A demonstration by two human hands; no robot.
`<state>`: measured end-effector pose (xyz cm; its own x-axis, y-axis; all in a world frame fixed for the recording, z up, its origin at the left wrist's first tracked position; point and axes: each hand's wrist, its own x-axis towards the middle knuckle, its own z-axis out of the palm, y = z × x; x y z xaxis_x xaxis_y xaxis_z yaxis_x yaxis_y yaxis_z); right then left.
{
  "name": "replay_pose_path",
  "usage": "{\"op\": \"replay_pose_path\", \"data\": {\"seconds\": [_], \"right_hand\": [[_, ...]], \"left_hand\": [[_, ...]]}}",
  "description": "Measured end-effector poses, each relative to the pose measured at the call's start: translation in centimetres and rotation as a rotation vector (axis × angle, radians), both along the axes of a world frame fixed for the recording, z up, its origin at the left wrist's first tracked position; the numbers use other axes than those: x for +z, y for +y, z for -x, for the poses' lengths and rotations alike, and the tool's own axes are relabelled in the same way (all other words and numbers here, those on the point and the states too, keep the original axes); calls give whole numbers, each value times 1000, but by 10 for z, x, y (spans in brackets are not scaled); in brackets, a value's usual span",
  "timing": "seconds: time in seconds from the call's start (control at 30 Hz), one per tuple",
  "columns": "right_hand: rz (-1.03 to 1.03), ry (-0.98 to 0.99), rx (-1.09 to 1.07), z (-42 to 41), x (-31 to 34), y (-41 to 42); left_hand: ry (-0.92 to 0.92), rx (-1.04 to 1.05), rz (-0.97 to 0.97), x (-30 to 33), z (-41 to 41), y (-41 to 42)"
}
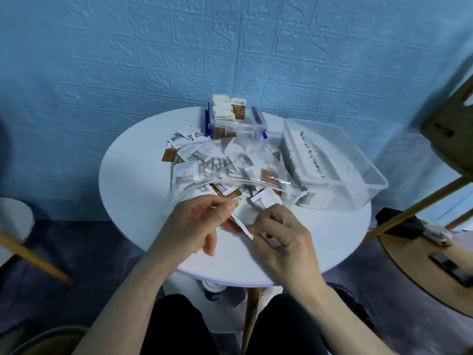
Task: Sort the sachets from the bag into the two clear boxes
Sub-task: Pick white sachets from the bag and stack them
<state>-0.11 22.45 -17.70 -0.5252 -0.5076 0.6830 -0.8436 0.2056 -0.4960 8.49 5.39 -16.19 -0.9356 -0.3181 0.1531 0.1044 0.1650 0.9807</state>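
Progress: sorting is partly done, by my judgement roughly midway or less. The small box point(231, 119) at the far edge of the table point(133, 190) holds upright brown-and-white sachets and looks close to full. The large box point(332, 160) at the right holds a long row of white sachets along its left side, with bare floor on its right side. The bag point(230, 165), clear plastic, lies in the middle of the table, mouth toward the person, and is well stocked with both kinds mixed. A few loose sachets point(179, 139) lie on the table just left of the small box. Most of the stock remains to be sorted.

Hands: both work at the bag's mouth near the front edge. The left hand point(194, 224) has its fingers curled and pinches the upper end of a white sachet point(240, 224). The right hand point(281, 239) has its fingers curled on the lower end of that sachet; a second white piece shows under its fingers, but whether it is a separate sachet I cannot tell.

Condition of goods: sachets are small, flat, rectangular; 1 kind white with grey print, 1 kind brown with a white top. Print is too blurred to read. None appears torn.
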Motion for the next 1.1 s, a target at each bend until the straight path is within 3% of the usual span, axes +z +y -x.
{"op": "replay_pose_path", "data": {"seconds": [0.33,0.53,0.73,0.97,1.1], "right_hand": [[-41,261,-83,-6,5,4],[-269,-19,-389,15,13,20],[-456,-29,-435,22,20,2],[-317,-185,-377,21,17,1],[-383,-144,-441,24,19,-4]], "left_hand": [[-34,51,-48,-3,3,1],[11,154,-82,-2,3,1],[-1,176,-123,1,3,7],[-23,235,-63,-3,5,3],[-33,242,-40,-5,5,3]]}}
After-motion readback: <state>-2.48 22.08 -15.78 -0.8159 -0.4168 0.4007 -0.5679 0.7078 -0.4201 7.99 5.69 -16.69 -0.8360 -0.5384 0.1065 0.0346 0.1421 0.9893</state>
